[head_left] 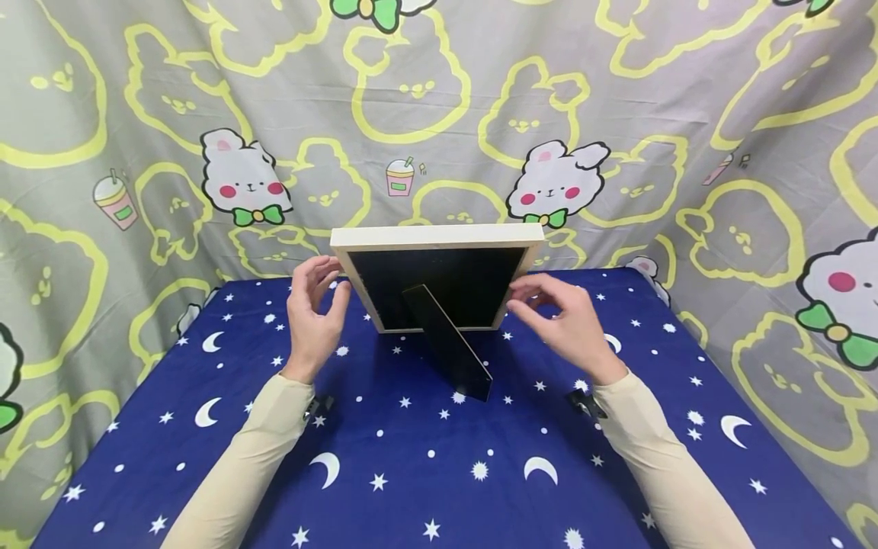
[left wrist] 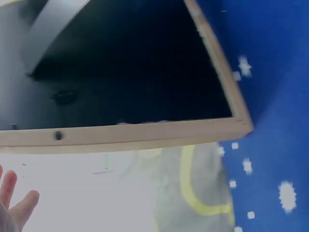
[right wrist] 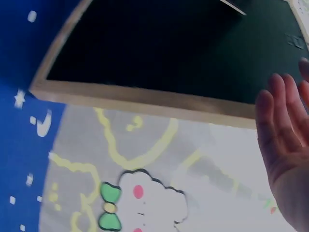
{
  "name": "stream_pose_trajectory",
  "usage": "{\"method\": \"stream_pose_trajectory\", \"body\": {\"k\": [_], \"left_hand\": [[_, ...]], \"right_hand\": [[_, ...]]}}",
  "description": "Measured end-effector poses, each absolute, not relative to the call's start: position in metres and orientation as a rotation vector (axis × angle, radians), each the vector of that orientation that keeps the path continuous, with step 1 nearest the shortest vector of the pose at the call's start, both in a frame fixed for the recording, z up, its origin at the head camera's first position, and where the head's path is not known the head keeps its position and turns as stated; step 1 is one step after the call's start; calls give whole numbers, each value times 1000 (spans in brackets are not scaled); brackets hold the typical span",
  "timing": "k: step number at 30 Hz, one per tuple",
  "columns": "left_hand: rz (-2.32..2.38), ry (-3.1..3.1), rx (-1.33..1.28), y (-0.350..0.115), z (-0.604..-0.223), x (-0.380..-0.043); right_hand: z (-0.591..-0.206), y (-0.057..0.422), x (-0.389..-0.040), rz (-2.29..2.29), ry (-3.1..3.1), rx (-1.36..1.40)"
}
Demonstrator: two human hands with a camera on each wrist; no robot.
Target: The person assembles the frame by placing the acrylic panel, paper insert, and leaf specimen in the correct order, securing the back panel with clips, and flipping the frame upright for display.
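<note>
A picture frame point(head_left: 439, 235) with a pale wooden border stands on the blue cloth, its black back panel point(head_left: 473, 278) facing me. From that panel a black easel leg point(head_left: 449, 347) slants down toward me onto the cloth. My left hand point(head_left: 315, 316) is beside the left border, fingers relaxed and thumb apart. On the other side my right hand point(head_left: 565, 324) has its loosely bent fingertips right at the right border. In the right wrist view that hand point(right wrist: 287, 150) shows nearly straight fingers overlapping the frame's edge. The frame's front is hidden.
A dark blue cloth point(head_left: 405, 465) with white stars and moons covers the table. Behind and at both sides hangs a grey curtain point(head_left: 466, 145) with yellow outlines and white cartoon animals, close behind the frame.
</note>
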State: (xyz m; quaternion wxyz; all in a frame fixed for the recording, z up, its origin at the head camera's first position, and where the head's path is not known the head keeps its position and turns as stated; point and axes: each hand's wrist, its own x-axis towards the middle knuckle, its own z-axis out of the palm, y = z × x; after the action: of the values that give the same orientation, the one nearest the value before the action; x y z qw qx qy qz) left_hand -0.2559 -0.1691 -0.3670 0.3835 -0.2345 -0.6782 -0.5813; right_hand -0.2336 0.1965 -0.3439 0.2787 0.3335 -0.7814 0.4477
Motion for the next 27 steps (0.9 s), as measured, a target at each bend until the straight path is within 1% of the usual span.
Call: {"method": "stream_pose_trajectory", "body": {"k": [7,15,19,27], "left_hand": [[-1500,-1657,-691,-171,-345,-247],[-1491,-1633,-775,-172,-323,-244],[-1483,-1651,-796,-171,-320,-244],[-1486,-1668,-738,-170,-321,-245]], "right_hand": [[-320,207,-228,1259,-1834,803],[-292,206,-225,1278,-1750,803],[-289,200,-225,1258,-1761,792],[-294,192,-229,1227,-1813,738]]}}
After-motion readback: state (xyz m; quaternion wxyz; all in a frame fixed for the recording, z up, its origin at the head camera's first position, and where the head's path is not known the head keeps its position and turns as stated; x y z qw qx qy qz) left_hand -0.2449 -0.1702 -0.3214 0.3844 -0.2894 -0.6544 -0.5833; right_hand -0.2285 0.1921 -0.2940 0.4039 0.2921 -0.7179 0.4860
